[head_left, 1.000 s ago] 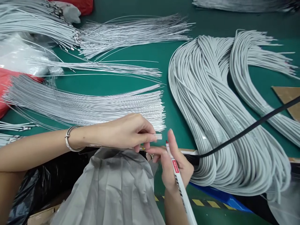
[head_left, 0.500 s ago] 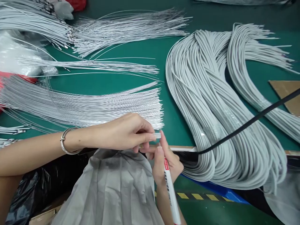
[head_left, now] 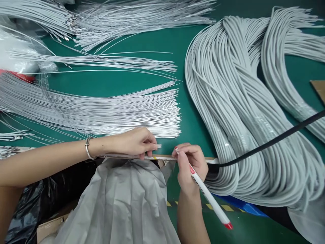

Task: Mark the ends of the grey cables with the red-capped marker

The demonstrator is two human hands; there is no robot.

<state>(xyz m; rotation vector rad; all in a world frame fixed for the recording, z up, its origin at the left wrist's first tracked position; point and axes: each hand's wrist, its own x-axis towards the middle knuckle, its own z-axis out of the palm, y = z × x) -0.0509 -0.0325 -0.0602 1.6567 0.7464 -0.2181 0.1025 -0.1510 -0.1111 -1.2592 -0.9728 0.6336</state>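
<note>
At the near edge of the green tabletop point(head_left: 193, 125) our left hand point(head_left: 134, 144) pinches a small clear tube point(head_left: 157, 146), mostly hidden by our fingers, while our right hand point(head_left: 190, 162) grips a white marker point(head_left: 208, 195) just beside it; grey cables point(head_left: 241, 112) run out of frame

Free room: we see a bare green strip of table point(head_left: 193, 125) between the wire fan point(head_left: 101, 113) and the tube coil point(head_left: 236, 112), and another bare patch point(head_left: 101, 83) between two wire fans. Obstacles: wire ends just beyond our hands; black cable point(head_left: 274, 140) crossing the coil at right; grey bag point(head_left: 119, 203) below.
</note>
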